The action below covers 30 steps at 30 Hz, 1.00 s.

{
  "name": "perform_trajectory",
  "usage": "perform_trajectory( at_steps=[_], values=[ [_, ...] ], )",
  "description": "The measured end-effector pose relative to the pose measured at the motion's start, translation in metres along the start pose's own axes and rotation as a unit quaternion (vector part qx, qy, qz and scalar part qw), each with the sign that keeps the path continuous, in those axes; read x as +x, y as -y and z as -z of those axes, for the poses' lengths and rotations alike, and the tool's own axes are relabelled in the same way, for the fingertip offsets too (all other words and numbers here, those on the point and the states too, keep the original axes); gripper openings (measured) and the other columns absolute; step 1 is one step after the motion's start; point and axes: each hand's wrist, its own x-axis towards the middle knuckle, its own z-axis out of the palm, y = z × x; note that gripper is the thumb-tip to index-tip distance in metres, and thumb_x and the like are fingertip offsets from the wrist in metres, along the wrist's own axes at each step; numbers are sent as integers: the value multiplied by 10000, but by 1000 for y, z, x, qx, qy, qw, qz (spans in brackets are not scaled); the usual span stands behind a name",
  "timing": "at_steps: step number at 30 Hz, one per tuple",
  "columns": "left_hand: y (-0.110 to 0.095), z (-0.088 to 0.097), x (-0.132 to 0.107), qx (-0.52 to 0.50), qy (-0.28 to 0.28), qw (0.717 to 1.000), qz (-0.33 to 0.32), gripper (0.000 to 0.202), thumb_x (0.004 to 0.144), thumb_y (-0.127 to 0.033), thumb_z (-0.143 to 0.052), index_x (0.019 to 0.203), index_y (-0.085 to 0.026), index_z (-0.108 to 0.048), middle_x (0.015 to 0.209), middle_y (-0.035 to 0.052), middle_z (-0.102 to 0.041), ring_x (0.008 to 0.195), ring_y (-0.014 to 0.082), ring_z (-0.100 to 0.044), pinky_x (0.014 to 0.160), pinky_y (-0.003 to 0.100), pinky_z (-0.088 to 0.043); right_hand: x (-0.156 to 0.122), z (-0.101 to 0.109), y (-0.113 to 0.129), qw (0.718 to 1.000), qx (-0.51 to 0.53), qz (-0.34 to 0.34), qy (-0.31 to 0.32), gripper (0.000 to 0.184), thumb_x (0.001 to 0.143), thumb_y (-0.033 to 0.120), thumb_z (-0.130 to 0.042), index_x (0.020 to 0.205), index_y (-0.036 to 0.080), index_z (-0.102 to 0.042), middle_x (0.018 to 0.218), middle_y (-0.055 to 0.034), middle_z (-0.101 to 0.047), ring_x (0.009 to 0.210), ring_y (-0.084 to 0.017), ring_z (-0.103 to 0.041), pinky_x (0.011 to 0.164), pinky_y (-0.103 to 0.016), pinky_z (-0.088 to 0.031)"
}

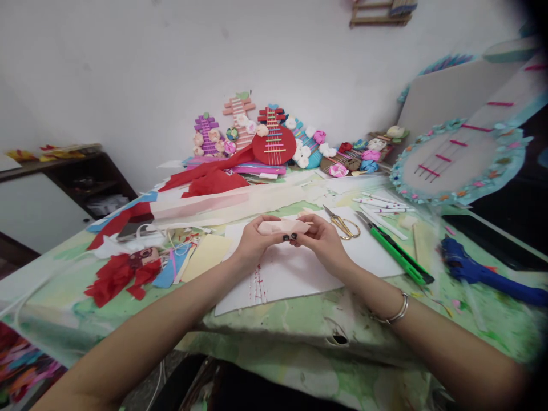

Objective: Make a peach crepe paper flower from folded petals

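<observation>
Between both hands is a small piece of pale pink crepe paper [280, 226], pinched and slightly crumpled. My left hand [259, 237] grips its left end, thumb in front and fingers behind. On the other end, my right hand [322, 238] closes in the same way, and the two thumb tips meet at the middle. Beneath them lies a white sheet [295, 274] with red marks near its lower left. Gold-handled scissors [342, 224] rest just beyond my right hand. A green utility knife [398, 254] lies to the right of the sheet.
A blue glue gun [483, 274] lies at the right, near a dark flat panel [492, 240]. Red crepe scraps [115, 277] and yellow paper [208, 257] are on the left. Several decorated paper lutes [274, 142] lean against the wall; a large pale one [454, 160] stands right.
</observation>
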Motion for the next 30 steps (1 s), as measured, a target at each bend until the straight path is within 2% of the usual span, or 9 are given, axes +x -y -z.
perform_trajectory(
  at_steps=[3, 7, 9, 13, 18, 23, 30],
  values=[
    [-1, 0, 0, 21, 9, 1000, 10, 483, 505, -191, -834, 926, -145, -601, 736, 24, -678, 646, 144, -628, 601, 226, -484, 2, 3, -2, 999, -32, 11, -6, 227, 720, 325, -666, 869, 165, -604, 732, -12, -646, 642, -133, -601, 614, -269, -504],
    [-3, 2, 0, -16, 49, 997, 49, 469, 529, -199, -824, 940, -136, -609, 790, 62, -698, 715, 192, -667, 699, 312, -539, 5, 8, -2, 999, -41, -2, -16, 227, 721, 369, -663, 780, 152, -636, 687, -15, -638, 614, -130, -596, 573, -256, -505],
    [-4, 5, 2, -29, 49, 997, 51, 406, 581, -244, -802, 927, -127, -625, 774, 70, -697, 736, 204, -675, 719, 341, -554, 5, 11, -1, 999, -27, -13, -22, 244, 701, 376, -681, 779, 149, -639, 676, -16, -640, 602, -131, -605, 555, -252, -505],
    [-7, 11, 5, -9, 34, 998, 42, 365, 653, -323, -758, 945, -135, -646, 740, 70, -695, 678, 192, -680, 607, 279, -568, 6, 13, 1, 999, 3, -34, -22, 285, 674, 396, -705, 798, 149, -634, 654, -14, -644, 566, -141, -633, 522, -246, -504],
    [-9, 11, 5, -14, 78, 995, 65, 489, 698, -387, -708, 1139, -208, -597, 779, 67, -706, 692, 251, -700, 544, 279, -561, 4, 12, 3, 999, 14, -42, -17, 300, 671, 401, -711, 807, 147, -628, 647, -15, -648, 569, -154, -657, 520, -240, -516],
    [-6, 11, 5, 17, 54, 997, 49, 265, 663, -245, -716, 905, -137, -704, 737, 64, -692, 648, 221, -696, 518, 222, -537, 4, 12, 3, 998, 16, -53, -17, 290, 689, 405, -697, 790, 143, -626, 677, -24, -647, 592, -158, -666, 521, -231, -535],
    [-3, 10, 5, 47, 55, 997, 19, 241, 669, -219, -669, 899, -155, -705, 715, 44, -686, 592, 165, -656, 503, 239, -545, 3, 9, 4, 998, 14, -58, -19, 289, 663, 413, -710, 772, 151, -657, 697, -22, -645, 614, -134, -625, 517, -241, -565]
  ],
)
